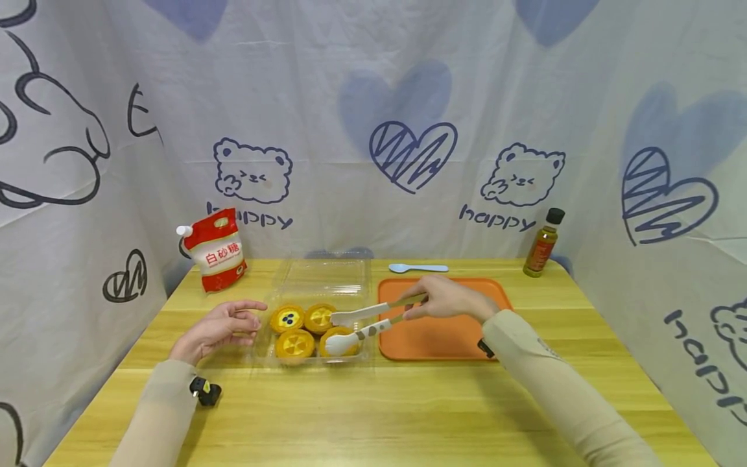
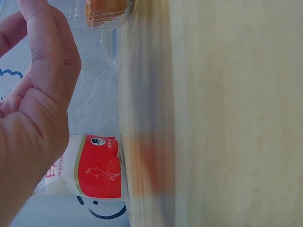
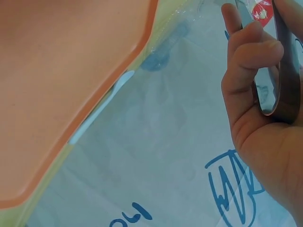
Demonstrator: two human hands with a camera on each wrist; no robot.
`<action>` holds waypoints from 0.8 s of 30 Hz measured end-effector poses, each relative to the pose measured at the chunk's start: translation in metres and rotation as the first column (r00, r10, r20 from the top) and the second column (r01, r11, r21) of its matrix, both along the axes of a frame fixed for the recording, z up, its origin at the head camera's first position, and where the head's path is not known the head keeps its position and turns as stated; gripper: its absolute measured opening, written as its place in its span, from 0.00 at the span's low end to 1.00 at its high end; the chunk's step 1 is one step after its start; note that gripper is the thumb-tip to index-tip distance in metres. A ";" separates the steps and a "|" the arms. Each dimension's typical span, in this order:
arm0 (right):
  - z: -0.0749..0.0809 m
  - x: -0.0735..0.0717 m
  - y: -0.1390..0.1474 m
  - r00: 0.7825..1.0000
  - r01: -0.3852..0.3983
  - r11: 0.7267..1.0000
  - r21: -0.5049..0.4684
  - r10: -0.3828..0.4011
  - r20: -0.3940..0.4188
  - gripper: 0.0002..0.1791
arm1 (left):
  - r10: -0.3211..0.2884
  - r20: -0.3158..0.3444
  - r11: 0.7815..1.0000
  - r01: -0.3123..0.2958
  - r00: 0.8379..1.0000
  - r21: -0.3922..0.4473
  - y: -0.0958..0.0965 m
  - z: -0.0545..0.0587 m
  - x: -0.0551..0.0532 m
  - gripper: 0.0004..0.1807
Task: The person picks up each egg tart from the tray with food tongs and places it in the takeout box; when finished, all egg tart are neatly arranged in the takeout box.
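Observation:
My right hand (image 1: 446,299) grips a pair of tongs (image 1: 360,314) with white tips, its arms spread apart. The tips reach over the right-hand egg tarts (image 1: 292,345) in a clear plastic box (image 1: 367,355) whose lid (image 1: 323,275) is folded back. One tart at the back left carries dark berries; the others show a pale wedge pattern. In the right wrist view, fingers curl round the bent metal end of the tongs (image 3: 288,90). My left hand (image 1: 222,326) holds nothing, its fingers loosely bent beside the box's left edge.
Right of the box lies an orange tray (image 1: 443,347), partly under my right hand. Behind it is a pale blue spoon (image 1: 419,268). A red and white sugar bag (image 1: 220,253) stands at the back left, an oil bottle (image 1: 543,246) at the back right. Printed curtains enclose the table.

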State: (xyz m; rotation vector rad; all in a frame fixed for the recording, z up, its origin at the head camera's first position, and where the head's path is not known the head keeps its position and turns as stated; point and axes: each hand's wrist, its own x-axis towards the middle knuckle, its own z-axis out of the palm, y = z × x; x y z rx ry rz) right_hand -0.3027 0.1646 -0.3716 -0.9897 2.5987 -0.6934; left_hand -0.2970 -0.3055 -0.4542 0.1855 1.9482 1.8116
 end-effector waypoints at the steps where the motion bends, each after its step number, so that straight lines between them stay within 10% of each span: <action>1: -0.001 0.000 0.001 1.000 -0.001 1.000 -0.004 0.001 -0.006 0.20 | 0.000 -0.001 1.000 0.000 1.000 -0.001 0.000 0.000 0.000 0.32; 24: -0.050 0.020 0.026 0.962 0.241 0.938 -0.249 -0.265 -0.069 0.25 | 0.008 0.011 1.000 -0.008 1.000 0.000 0.000 0.001 0.001 0.28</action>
